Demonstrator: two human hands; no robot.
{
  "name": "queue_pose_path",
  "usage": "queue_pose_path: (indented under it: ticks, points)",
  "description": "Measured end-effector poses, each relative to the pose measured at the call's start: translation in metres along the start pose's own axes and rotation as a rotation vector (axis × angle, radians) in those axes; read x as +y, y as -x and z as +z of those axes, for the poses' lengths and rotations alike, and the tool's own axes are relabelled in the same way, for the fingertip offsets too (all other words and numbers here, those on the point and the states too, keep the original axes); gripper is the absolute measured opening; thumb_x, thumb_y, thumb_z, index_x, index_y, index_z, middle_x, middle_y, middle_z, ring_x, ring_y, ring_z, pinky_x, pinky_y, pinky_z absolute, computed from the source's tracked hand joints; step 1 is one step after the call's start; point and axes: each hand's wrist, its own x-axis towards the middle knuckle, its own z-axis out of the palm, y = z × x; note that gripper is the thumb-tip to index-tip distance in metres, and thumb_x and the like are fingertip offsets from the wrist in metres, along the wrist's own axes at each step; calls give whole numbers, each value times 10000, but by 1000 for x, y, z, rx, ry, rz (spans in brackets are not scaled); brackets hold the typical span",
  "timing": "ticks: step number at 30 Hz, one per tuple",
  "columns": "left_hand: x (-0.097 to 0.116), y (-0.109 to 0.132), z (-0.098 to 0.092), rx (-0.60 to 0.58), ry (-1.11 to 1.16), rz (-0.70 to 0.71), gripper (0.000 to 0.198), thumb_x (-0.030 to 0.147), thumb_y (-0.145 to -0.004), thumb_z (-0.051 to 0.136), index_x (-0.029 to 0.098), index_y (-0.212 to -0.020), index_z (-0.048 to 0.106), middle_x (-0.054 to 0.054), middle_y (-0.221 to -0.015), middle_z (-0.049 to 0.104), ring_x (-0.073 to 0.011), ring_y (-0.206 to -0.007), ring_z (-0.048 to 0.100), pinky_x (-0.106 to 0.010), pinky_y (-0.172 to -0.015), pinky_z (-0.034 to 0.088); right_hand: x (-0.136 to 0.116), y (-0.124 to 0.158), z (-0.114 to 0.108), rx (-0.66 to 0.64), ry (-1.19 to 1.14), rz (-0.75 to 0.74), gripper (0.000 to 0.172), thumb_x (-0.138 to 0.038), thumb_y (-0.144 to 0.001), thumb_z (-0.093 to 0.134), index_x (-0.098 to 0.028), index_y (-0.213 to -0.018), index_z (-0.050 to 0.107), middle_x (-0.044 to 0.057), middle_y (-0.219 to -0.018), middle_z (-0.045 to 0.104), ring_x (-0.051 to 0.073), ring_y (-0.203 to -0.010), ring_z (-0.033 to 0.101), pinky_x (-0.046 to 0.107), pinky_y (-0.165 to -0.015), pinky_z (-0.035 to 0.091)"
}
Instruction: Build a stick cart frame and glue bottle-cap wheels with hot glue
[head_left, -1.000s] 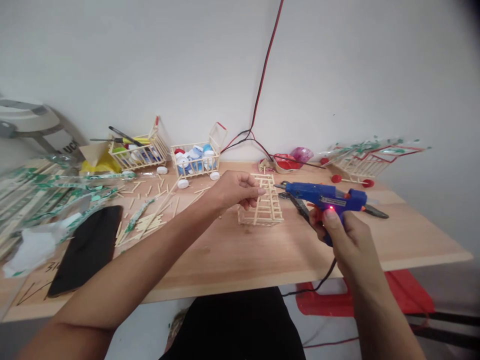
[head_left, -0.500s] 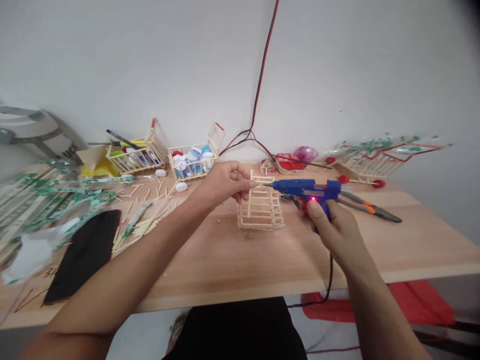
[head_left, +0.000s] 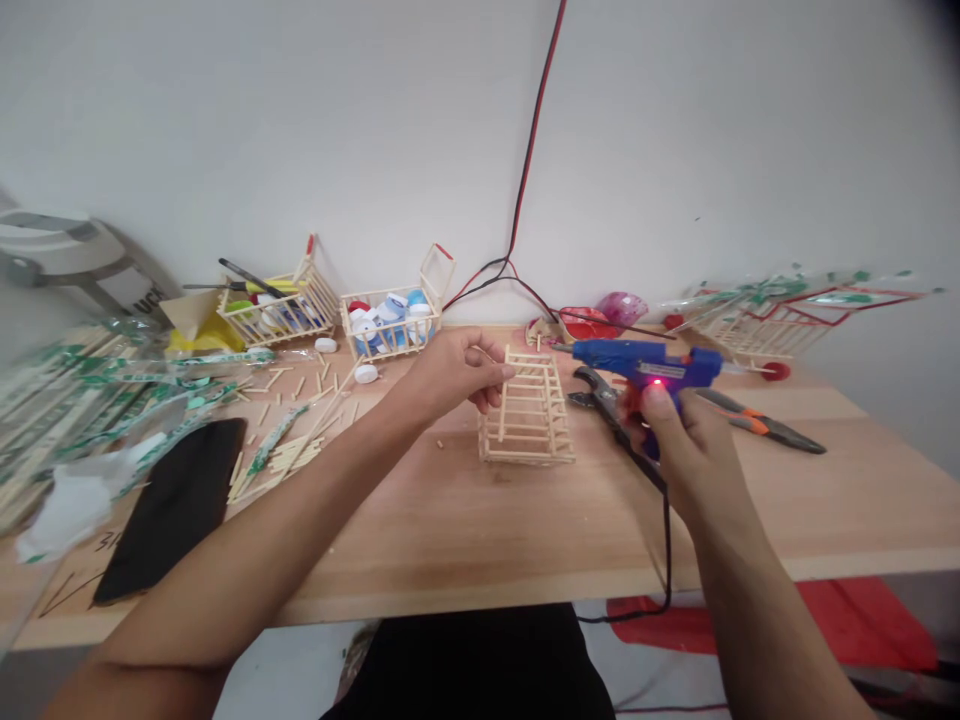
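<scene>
My right hand (head_left: 679,440) is wrapped round the handle of a blue hot glue gun (head_left: 622,358), whose red light glows. Its nozzle points left, apart from a small basket frame (head_left: 527,457) of thin wooden sticks standing on the tabletop. At that frame's upper left corner, the thumb and fingers of my left hand (head_left: 466,372) are pinched on a wooden stick (head_left: 529,374) lying across it. The fingertips partly hide the stick's left end. Behind the gun hand lie pliers (head_left: 611,410) with dark jaws and orange-black handles.
Two stick carts, one with bottle caps (head_left: 390,325) and one with pens (head_left: 281,310), stand near the wall. Cut sticks (head_left: 296,455), a black phone (head_left: 176,510) and bagged sticks (head_left: 67,400) lie left. A red-trimmed cart (head_left: 780,325) stands right. The gun's cord (head_left: 667,550) hangs over the table edge.
The glue gun has moved right, its nozzle drawing away from the stick at the frame's top. My left hand keeps its pinch there. More of the pliers now shows.
</scene>
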Motion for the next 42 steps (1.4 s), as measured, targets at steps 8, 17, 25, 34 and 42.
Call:
queue_pose_path:
  ticks: [8,17,25,34,42]
  points:
    - [-7,3,20,33,-106,116,261,105,-799,685,192,-848,443,63,-503,602,-96,-433,587,-175,-441,464,14,-20,1,80,-412,99,389,-586,-847,611,-201,-802,578,10,-751,519,113,-573,388,280,-480,230]
    - [-13,1,35,104,-356,212,152,183,-793,667,186,-805,515,47,-586,599,-64,-499,576,-165,-493,412,29,-14,7,104,-373,146,348,-555,-881,570,-217,-807,534,-13,-659,462,119,-561,370,276,-495,261]
    - [-11,0,40,121,-408,208,123,192,-795,656,181,-798,533,35,-642,608,-61,-517,564,-173,-497,415,29,-12,4,122,-386,115,361,-564,-881,571,-208,-817,569,7,-711,503,120,-578,374,283,-484,240]
    - [-11,-1,43,129,-471,264,92,179,-783,636,173,-785,544,16,-690,610,-70,-587,549,-178,-539,404,32,-14,4,139,-388,109,347,-534,-892,570,-197,-809,561,10,-735,514,110,-584,393,271,-488,260]
    - [-16,-3,46,197,-574,368,72,108,-763,590,173,-772,560,30,-664,594,-84,-601,527,-209,-568,387,38,-16,5,177,-396,41,379,-556,-872,596,-191,-772,579,-6,-680,519,101,-538,392,247,-460,261]
